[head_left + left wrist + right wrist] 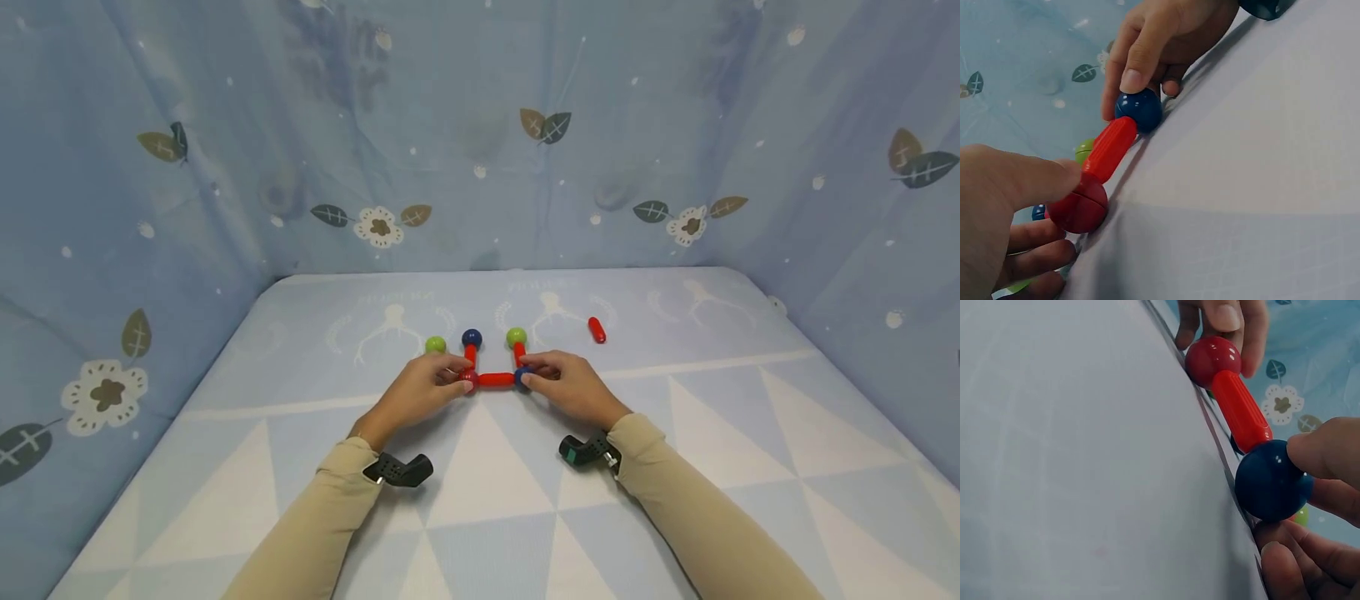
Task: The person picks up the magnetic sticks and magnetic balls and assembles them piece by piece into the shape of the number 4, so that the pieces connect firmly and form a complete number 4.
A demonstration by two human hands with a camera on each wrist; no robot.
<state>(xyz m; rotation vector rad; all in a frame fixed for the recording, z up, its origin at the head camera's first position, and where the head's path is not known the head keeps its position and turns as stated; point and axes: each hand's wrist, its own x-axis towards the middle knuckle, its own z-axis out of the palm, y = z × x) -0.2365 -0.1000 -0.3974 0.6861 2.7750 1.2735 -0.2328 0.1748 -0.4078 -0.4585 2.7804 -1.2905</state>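
A U-shaped piece of red rods and coloured balls lies on the table. My left hand (418,388) pinches the red ball (1079,206) at its near left corner. With thumb and fingers, my right hand (576,390) grips the blue ball (1272,481) at the near right corner. A red rod (496,381) joins these two balls. From the red corner another rod (470,353) runs back to a second blue ball (472,337). A third rod (519,353) leads from the right corner to a green ball (516,336).
Just beyond the left hand sits another green ball (435,343), partly hidden; whether it is attached cannot be seen. A loose red rod (597,330) lies farther back on the right. Blue patterned curtains (480,133) enclose the patterned table (495,533) at the back and sides.
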